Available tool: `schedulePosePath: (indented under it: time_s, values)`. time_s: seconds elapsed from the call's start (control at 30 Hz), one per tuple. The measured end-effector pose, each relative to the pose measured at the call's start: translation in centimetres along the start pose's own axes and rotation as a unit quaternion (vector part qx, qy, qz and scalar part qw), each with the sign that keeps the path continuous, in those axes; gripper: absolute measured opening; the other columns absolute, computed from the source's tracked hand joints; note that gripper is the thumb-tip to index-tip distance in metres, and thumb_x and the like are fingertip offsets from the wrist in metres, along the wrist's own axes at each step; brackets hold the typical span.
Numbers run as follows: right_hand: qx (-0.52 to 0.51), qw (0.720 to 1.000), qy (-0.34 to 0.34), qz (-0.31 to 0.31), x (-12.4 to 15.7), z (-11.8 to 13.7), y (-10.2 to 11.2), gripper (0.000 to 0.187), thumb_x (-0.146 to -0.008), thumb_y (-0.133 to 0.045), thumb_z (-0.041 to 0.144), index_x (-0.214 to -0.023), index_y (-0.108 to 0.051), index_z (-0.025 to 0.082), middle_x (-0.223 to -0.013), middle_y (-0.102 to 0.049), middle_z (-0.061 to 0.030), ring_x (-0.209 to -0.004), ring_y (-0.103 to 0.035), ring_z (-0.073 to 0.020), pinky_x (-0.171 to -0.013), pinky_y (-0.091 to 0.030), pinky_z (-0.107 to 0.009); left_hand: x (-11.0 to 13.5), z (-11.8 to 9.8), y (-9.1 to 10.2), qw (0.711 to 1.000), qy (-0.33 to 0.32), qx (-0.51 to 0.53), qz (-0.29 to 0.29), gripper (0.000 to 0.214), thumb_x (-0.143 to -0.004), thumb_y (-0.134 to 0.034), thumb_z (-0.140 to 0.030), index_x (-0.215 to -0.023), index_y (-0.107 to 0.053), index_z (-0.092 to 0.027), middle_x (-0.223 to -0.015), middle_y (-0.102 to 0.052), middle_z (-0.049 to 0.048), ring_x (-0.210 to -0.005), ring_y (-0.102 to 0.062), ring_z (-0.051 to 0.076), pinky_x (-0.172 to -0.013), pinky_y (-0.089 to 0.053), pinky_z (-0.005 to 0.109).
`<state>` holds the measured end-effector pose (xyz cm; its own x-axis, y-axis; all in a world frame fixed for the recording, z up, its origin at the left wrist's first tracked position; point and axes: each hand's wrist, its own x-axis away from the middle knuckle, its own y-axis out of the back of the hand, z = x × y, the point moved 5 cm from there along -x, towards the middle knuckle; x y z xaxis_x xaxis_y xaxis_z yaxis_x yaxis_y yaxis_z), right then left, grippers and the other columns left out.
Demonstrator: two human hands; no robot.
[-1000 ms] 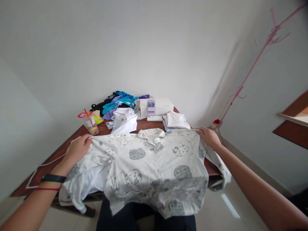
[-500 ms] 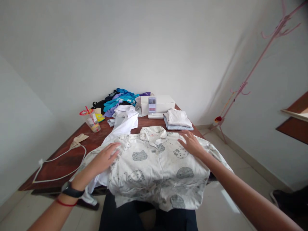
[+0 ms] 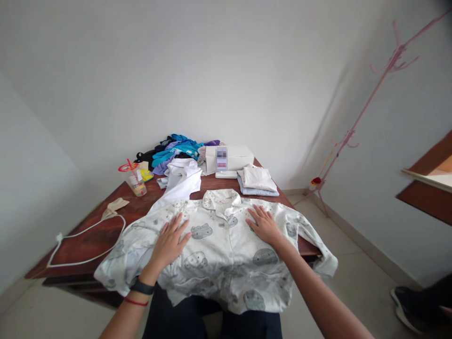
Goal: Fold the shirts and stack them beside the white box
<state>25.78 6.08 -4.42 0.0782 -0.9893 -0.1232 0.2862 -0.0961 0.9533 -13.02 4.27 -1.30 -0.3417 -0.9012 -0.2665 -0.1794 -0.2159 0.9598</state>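
Observation:
A white pajama shirt [image 3: 219, 254] printed with grey cartoon faces lies front up, its collar toward the wall and its hem hanging over the near table edge above my lap. My left hand [image 3: 172, 241] rests flat on the shirt's left chest, fingers spread. On the other side of the button line, my right hand [image 3: 264, 224] lies flat with fingers apart. Both sleeves stretch outward, the right one drooping past the table's edge. A white garment [image 3: 181, 181] lies just behind the shirt, partly covered by it.
On the brown table [image 3: 84, 235] lies a white cord loop [image 3: 120, 245]. A plastic cup [image 3: 136, 181] with a straw stands at left. Behind are a heap of clothes [image 3: 180, 148], a white box [image 3: 240, 157] and folded clothes [image 3: 259, 181]. A pink coat rack [image 3: 370, 101] stands right.
My left hand has moved right and come down flat on the shirt; my right hand has shifted slightly left and down onto it. The left sleeve now lies spread outward. The view has shifted slightly.

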Motion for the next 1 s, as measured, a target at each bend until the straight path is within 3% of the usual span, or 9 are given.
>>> schedulePosePath:
  time_s: [0.67,1.0]
  values:
    - [-0.019,1.000,-0.008,-0.014,-0.09,-0.38,0.11,0.057,-0.102,-0.038,0.053,-0.149,-0.049,0.024,-0.164,-0.033,-0.0071,-0.153,-0.024,-0.0301,-0.122,-0.021,-0.051,0.22,0.20,0.19,0.997,0.007,0.067,-0.043,0.045,-0.099,-0.045,-0.044,-0.137,-0.064,-0.027,-0.160,-0.040,0.0052,-0.147,-0.037,0.031,-0.120,-0.033,0.051]
    - [-0.025,0.999,-0.015,-0.021,-0.34,-0.67,-0.12,0.055,-0.101,-0.040,0.051,-0.147,-0.052,0.024,-0.163,-0.035,-0.0065,-0.152,-0.027,-0.0294,-0.122,-0.022,-0.051,0.21,0.26,0.12,0.995,-0.001,0.073,-0.067,0.042,-0.098,-0.048,-0.041,-0.130,-0.068,-0.024,-0.156,-0.045,0.0084,-0.144,-0.042,0.031,-0.118,-0.036,0.052]
